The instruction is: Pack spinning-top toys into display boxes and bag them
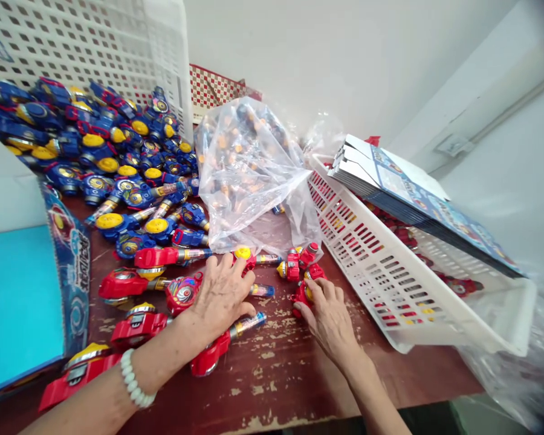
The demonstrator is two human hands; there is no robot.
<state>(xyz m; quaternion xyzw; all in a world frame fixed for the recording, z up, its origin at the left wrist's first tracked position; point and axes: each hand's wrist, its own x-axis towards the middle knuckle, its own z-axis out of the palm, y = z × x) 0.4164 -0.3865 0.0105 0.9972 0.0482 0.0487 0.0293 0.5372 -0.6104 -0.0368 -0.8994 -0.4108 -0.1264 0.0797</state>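
Note:
My right hand (329, 311) has its thumb and fingers closed around a small red toy launcher (301, 296) with a bit of yellow on it. Just beyond it lie more small red toys (292, 266) without tubes. My left hand (222, 293), thumb and fingers apart, rests over a red toy with a swirl-patterned disc (184, 293) and a tube sticking out to the right. Its fingertips touch or hover by another red toy with a yellow knob (243, 254); contact is unclear. Nearer me lies a red toy with a printed tube (213, 355).
Blue toys (136, 196) spill from a white crate (181, 60) at back left. A clear bag (258, 199) of tubes stands mid-back. At right, flat printed cartons (417, 193) lie across a white basket (367, 260) of red toys. An open box (70, 272) stands left.

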